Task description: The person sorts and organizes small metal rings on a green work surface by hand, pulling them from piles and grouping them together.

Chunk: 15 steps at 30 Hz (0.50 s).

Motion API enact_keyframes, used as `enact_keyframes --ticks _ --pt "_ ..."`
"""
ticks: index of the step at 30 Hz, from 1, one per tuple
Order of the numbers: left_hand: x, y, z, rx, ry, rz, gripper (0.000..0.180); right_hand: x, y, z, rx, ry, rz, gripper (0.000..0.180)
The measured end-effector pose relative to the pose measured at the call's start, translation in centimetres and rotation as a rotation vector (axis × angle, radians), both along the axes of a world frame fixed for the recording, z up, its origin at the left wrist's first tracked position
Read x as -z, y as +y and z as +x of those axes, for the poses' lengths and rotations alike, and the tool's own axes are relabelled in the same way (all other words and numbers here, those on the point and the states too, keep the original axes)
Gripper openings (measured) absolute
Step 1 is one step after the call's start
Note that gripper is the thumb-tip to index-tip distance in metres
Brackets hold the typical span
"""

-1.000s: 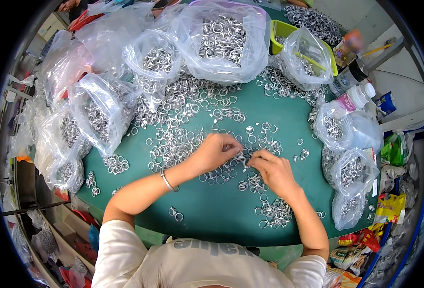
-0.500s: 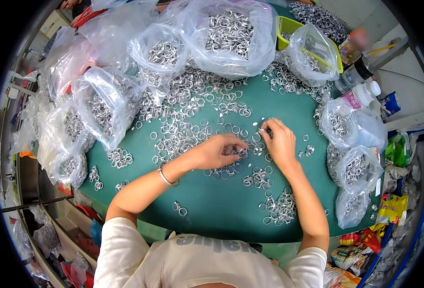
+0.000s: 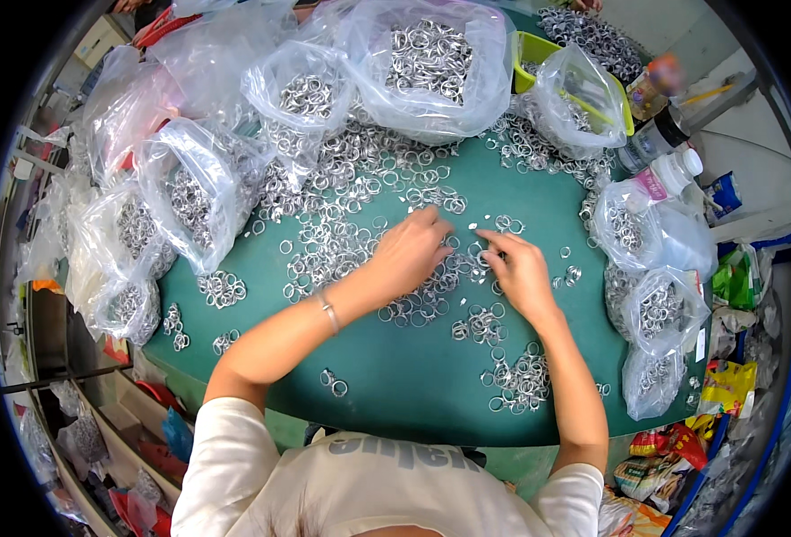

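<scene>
Loose silver-coloured rings (image 3: pixel 328 255) lie in a wide heap on the green table. My left hand (image 3: pixel 413 251), a bangle on its wrist, is over the right side of this heap. Its fingers are bent together at the tips; whatever they pinch is too small to make out. To its right, my right hand (image 3: pixel 523 276) has the index finger stretched forward and the thumb apart from it. That fingertip is beside a small pale piece (image 3: pixel 472 226). A little group of rings (image 3: pixel 508 224) lies just beyond the knuckles.
Clear plastic bags of rings line the far side, among them a large bag (image 3: pixel 494 98) and one on the left (image 3: pixel 158 170). A green basket (image 3: pixel 525 49), a white bottle (image 3: pixel 680 170) and more bags (image 3: pixel 650 376) edge the right. Nearer me lies a small ring pile (image 3: pixel 525 380).
My left hand has moved up and away from me, baring rings beneath it. My right hand has shifted slightly nearer and left, its index finger straightening; the ring at its fingertips no longer shows there.
</scene>
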<state>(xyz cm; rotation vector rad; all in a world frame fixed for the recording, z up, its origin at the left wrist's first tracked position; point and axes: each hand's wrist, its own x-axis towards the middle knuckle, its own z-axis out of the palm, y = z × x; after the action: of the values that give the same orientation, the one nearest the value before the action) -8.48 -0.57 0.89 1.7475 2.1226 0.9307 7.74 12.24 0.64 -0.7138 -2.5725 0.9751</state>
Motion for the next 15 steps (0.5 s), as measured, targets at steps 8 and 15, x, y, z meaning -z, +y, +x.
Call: enact_keyframes --ticks 8,15 --pt "1.9 2.6 -0.2 0.005 -0.128 -0.020 0.014 -0.8 -0.3 -1.4 -0.122 -0.197 0.345 0.016" --pt "-0.6 -1.7 0.4 0.055 -1.548 -0.323 0.020 -2.2 -1.4 1.0 0.061 0.168 -0.734 0.008"
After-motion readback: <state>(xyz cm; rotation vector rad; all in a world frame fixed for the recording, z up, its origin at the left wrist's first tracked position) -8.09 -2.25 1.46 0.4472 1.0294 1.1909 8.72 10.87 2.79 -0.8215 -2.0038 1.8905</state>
